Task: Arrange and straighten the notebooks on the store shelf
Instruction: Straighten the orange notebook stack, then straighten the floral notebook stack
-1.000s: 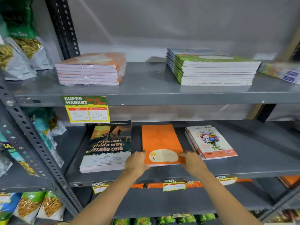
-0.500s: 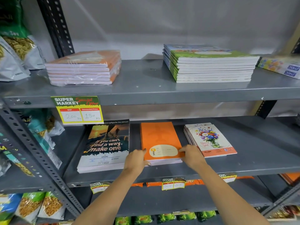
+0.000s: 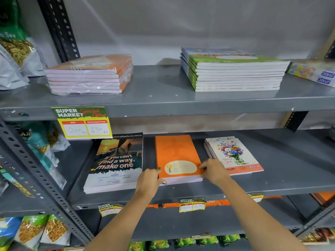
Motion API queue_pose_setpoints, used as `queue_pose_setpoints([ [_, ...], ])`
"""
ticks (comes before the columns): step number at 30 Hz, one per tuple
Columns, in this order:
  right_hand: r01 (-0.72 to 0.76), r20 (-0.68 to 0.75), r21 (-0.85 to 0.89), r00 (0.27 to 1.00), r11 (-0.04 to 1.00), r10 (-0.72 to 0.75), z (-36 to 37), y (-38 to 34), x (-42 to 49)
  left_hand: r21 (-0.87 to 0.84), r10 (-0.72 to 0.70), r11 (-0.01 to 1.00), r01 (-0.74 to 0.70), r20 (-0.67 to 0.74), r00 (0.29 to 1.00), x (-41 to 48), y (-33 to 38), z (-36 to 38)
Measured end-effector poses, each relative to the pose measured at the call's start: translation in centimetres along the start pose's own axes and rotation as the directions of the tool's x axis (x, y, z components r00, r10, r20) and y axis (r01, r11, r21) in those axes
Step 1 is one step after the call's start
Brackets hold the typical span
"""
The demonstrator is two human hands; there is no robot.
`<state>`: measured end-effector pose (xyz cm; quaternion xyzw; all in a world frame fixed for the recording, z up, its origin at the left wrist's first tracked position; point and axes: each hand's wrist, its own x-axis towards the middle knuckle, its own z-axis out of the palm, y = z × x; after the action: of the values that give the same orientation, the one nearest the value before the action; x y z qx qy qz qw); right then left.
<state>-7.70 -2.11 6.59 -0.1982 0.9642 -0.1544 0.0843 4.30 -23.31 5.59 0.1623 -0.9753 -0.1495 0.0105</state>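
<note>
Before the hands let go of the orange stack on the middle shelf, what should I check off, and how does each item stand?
1. Both hands on the orange stack: ok. The left hand is at its front left corner, the right hand at its front right corner.
2. Stack edges flush: cannot tell; only the front edge shows and it looks roughly even.
3. Gap to the sunset notebooks: ok, bare shelf between them.
4. Gap to the flower notebooks: cannot tell; the right hand covers the near corner.
5. Stack square to the shelf edge: not ok; it looks slightly turned.
6. Grip: cannot tell whether the fingers clamp or only press.
</note>
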Motion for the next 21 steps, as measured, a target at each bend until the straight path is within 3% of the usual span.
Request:
queue_pose_setpoints([
  [8, 0.030, 0.024, 0.020, 0.999, 0.999, -0.031, -0.2, -0.1, -0.4, -0.041, -0.015, 0.999, 0.014, -0.022, 1.000, -0.2, -0.3, 0.6],
  [11, 0.069, -0.006, 0.112, 0.998, 0.991, -0.068, -1.5, 0.1, -1.1, 0.039, -0.002, 0.999, 0.008, -0.154, 0.988, -0.7, 0.2, 0.6],
  [14, 0.036, -0.189, 0.217, 0.982, 0.975, 0.006, -4.2, 2.1, -1.7, 0.174, 0.139, 0.982, -0.078, -0.368, 0.919, -0.9, 1.9, 0.5],
  [16, 0.003, -0.271, 0.223, 0.961, 0.975, 0.058, -6.2, 4.6, -2.1, 0.230, 0.258, 0.958, -0.171, -0.438, 0.861, -0.8, 4.2, 0.5],
  [18, -0.025, -0.302, 0.193, 0.950, 0.981, 0.084, -7.7, 7.5, -2.6, 0.249, 0.344, 0.935, -0.253, -0.460, 0.819, -0.6, 7.2, 0.5],
  [21, -0.096, -0.229, 0.128, 0.966, 0.987, 0.123, -9.1, 11.5, -3.4, 0.152, 0.392, 0.920, -0.362, -0.394, 0.831, -0.5, 12.7, 1.1],
])
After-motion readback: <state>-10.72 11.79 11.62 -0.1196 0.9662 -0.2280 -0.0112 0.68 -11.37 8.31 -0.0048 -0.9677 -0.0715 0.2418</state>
